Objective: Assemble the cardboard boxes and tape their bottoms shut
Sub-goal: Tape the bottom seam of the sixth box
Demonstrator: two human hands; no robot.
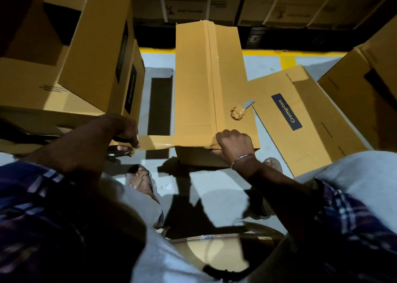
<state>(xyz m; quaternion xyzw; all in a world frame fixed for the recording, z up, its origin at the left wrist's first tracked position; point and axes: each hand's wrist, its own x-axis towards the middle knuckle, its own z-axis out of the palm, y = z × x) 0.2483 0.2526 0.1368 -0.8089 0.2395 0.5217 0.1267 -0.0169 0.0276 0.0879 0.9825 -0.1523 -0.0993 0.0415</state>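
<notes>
Tall brown cardboard box (206,84) upright on grey floor (214,188), glossy tape along its centre seam. Right hand (234,145) clenched, pinning brown tape strip (159,141) at near edge; left hand (126,132) gripping stretched strip beside dark tape roll (119,150).

grey floor (214,188) with a yellow line (266,52); dim strapped cartons (279,3) stacked behind.
</notes>
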